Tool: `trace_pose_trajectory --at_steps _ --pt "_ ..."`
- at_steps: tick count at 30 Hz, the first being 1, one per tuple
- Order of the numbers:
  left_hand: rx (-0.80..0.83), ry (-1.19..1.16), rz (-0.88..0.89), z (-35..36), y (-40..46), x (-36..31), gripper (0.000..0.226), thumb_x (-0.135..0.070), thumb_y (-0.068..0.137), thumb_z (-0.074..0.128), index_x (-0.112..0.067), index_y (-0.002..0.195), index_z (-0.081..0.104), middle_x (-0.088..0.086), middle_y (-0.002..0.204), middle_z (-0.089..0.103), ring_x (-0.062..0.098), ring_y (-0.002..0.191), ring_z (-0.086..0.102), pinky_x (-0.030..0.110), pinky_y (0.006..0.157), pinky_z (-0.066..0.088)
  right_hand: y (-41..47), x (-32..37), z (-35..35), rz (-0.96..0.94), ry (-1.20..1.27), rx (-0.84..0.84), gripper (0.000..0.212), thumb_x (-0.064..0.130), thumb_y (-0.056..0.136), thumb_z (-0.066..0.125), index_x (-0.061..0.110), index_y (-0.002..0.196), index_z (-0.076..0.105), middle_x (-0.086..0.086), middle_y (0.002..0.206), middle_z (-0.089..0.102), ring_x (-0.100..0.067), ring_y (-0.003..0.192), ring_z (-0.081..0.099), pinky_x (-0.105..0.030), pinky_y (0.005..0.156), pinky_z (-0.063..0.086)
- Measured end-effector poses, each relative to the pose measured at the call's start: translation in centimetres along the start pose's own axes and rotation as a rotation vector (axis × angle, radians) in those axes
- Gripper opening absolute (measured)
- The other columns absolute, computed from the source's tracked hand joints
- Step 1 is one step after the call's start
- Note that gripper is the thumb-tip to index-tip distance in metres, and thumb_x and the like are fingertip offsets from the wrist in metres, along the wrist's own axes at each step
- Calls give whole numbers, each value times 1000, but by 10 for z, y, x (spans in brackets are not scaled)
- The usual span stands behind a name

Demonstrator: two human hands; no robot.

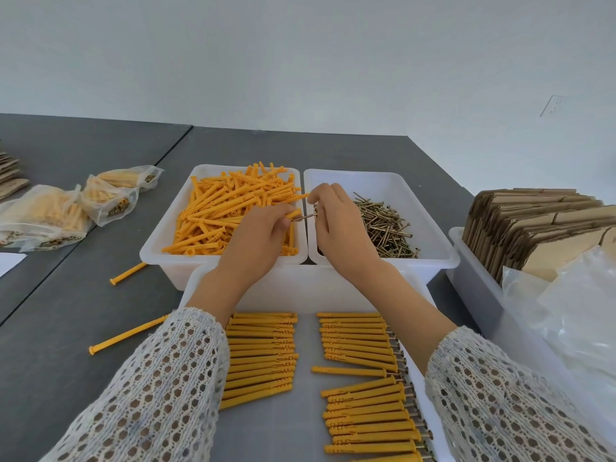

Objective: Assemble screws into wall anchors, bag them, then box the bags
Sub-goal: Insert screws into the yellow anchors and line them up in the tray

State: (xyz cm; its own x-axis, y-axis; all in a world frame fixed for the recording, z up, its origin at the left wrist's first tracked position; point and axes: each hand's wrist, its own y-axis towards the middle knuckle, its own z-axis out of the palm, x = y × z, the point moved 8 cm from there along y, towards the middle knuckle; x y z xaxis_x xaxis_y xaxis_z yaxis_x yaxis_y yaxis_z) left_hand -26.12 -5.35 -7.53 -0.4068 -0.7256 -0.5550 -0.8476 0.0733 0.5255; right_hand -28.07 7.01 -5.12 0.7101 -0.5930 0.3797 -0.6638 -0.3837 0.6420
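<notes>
At the far left of the table [83, 311] lie the filled bags [43, 218], clear and limp; they will sag and slide, so lift them from underneath or by the neck. Two loose anchors [128, 273] sit on the table just left of the bins, well clear of your sleeves.

Next comes the anchor bin [156, 251], heaped with orange plastic anchors: light, stiff, a little slick. Your left hand [256, 235] is over its right side, fingers curled round one anchor [295, 213] with only its open end showing. Hold it near that collar so the mouth stays steady.

Your right hand [336, 221] hovers over the seam between the two bins, fingertips pinching a screw [305, 217] whose tip is at the anchor's mouth, so the step in hand looks like seating the screw. The screw is thin, hard and sharp at the point; grip it by the head end and push straight, or it may skid off the plastic.

The screw bin [446, 258] on the right holds a tangled pile that could prick you.

Near you, the finished rows [363, 395] lie in the white tray [313, 295] between your forearms. There is a bare strip between the two columns, but your sleeves hang just above the rows and could roll them.

At the far right, flat cartons [533, 225] stand in a bin, with loose plastic bags [573, 311] in front; room there is tight.
</notes>
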Motion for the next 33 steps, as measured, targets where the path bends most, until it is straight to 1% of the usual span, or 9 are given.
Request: trace_pose_trajectory --at_steps 3,5,9,16,20,24,27,30,33 --pt "0 -8 10 1 0 -1 23 -9 104 45 -25 98 60 -18 72 51 -2 69 49 18 61 29 1 1 0 -4 50 1 27 -17 88 42 -2 98 63 -9 87 44 -18 65 35 -20 58 25" --pt "-16 -21 -4 -1 1 1 22 -7 104 45 -20 100 63 -22 75 51 -2 70 49 17 62 31 2 -6 -6 54 95 -54 28 -17 89 40 -2 95 62 -13 88 50 -22 65 41 -25 58 30" --pt "-10 23 -9 -1 1 0 23 -5 102 46 -11 104 69 -25 74 49 -13 70 48 6 60 30 2 -20 -18 160 134 -163 26 -16 87 39 0 90 60 -15 90 53 -24 70 47 -21 60 32" --pt "14 24 -43 3 0 6 24 -9 103 46 -17 102 68 -18 66 51 4 54 45 22 54 29 0 -23 -24 192 186 -246 27 -16 82 37 2 91 54 -13 88 53 -19 69 42 -15 59 29" --pt "32 17 -55 6 1 9 25 -9 103 46 -18 103 69 -16 65 51 4 51 42 24 52 27 -2 -25 -21 211 224 -227 26 -14 84 36 6 94 49 -14 82 51 -18 64 37 -22 58 27" --pt "52 22 -44 9 1 9 25 -9 102 47 -19 102 70 -16 63 50 2 52 43 21 51 24 -1 -24 -20 215 258 -213 24 -15 86 36 6 94 47 -14 78 49 -13 61 35 -21 56 28" --pt "65 11 -20 10 0 8 25 -10 102 47 -21 104 69 -18 69 53 0 58 46 23 56 30 -2 -20 -16 219 326 -181 22 -13 90 36 5 94 46 -17 76 50 -8 55 33 -18 52 27" --pt "87 -22 -41 13 0 9 24 -13 103 47 -23 106 69 -9 87 65 5 77 58 26 67 44 -3 -14 -7 223 379 -115 23 -13 91 40 8 98 46 -19 83 55 -13 65 45 -17 57 36" --pt "38 -53 -54 8 1 8 21 -15 102 50 -25 100 68 -13 85 68 2 80 61 20 68 44 -4 -11 7 294 498 -23 21 -2 95 49 12 111 46 -11 92 59 -4 73 60 -13 63 47"
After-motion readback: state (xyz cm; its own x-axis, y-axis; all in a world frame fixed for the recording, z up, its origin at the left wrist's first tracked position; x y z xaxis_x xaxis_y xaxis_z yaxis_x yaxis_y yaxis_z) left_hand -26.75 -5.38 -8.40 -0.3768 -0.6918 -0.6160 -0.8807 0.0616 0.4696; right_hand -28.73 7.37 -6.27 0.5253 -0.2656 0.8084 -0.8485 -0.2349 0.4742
